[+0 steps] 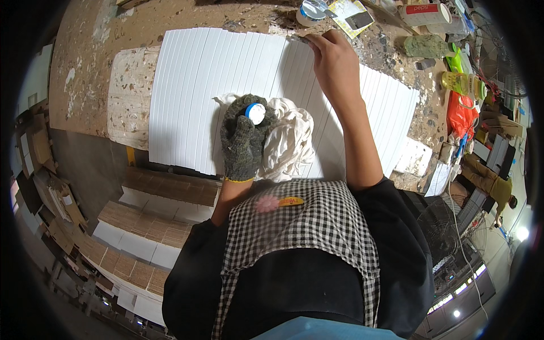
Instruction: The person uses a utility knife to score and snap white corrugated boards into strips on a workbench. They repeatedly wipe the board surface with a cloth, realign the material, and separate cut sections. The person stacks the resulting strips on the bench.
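Note:
My left hand (245, 136) wears a dark grey knit glove with a yellow cuff. Its fingers are closed around a small round blue-rimmed cap (257, 114) with white inside. Against the glove lies a crumpled white cloth (292, 139), and a corner of it shows on the glove's other side. Beneath both is a row of narrow white strips (187, 96) laid edge to edge. My bare right hand (334, 56) reaches to the far edge of the strips, fingers pinched together. Something small and dark shows at its fingertips, too unclear to name.
At the back stand a blue-and-white tub (310, 12) and a yellow-and-white packet (351, 18). A paper cup (425, 14), a clouded bottle (425, 46) and a red plastic bag (462, 113) line the right side. Stacked boards (144, 226) lie at lower left. Another person (493, 184) is far right.

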Motion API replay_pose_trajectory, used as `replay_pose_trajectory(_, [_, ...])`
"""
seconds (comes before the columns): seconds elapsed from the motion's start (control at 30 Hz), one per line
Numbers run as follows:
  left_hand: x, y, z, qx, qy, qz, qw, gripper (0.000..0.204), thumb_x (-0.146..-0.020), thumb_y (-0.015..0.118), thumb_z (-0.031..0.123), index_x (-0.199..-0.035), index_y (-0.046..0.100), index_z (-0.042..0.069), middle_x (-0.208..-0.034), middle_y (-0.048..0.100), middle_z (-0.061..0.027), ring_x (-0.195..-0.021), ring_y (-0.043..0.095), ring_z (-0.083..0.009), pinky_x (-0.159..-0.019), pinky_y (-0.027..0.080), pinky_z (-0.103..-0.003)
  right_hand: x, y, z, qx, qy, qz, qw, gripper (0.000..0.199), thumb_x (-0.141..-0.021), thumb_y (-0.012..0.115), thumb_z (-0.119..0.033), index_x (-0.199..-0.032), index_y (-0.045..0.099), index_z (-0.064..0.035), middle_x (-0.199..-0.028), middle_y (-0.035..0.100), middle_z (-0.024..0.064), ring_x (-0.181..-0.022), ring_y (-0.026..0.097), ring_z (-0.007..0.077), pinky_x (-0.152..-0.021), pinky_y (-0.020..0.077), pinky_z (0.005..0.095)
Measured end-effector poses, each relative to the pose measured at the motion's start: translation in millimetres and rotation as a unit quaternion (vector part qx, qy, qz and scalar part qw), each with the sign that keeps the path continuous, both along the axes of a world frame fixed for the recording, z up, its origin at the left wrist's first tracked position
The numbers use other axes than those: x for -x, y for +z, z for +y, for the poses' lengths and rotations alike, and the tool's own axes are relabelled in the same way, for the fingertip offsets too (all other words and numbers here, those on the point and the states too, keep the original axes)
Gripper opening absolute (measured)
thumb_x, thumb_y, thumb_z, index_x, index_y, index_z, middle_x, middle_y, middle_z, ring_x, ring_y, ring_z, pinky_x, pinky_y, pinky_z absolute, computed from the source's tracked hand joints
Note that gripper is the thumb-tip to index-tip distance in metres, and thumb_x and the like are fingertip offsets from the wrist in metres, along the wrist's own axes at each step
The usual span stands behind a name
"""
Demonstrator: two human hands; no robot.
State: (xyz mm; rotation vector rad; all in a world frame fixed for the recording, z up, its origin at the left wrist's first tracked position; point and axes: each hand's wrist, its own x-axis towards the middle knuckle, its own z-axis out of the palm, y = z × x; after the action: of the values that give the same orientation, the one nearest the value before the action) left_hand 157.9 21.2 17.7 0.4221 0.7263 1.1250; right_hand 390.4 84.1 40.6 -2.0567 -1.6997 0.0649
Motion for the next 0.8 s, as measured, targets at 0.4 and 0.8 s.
replay_pose_trajectory(0.4, [1.3,-3.7,-0.1,0.002,0.000,0.002,1.000,0.049,-0.098,0.075,0.027,-0.136,0.060,-0.001,-0.127,0.068,-0.0155,-0.113,0.069,-0.0278,-0.094,0.062,-0.043,-0.3,-4.5,0.8,-0.015,-0.021,0.038,0.999,0.017,-0.094,0.072,-0.010,-0.109,0.079,-0.0105,-0.090,0.068,0.0121,-0.079,0.067,0.0357,-0.072,0.0546,0.0437])
replay_pose_trajectory(0.8, [1.8,12.6,6.0,-0.047,-0.006,-0.004,0.999,0.056,-0.096,0.077,0.030,-0.138,0.057,-0.001,-0.129,0.065,-0.0126,-0.118,0.064,-0.0247,-0.100,0.058,-0.042,16.0,39.9,-68.0,0.022,-0.016,0.587,0.809,0.020,-0.108,0.057,-0.013,-0.123,0.057,0.0003,-0.098,0.073,0.0115,-0.084,0.071,0.0153,-0.075,0.0572,0.0305])
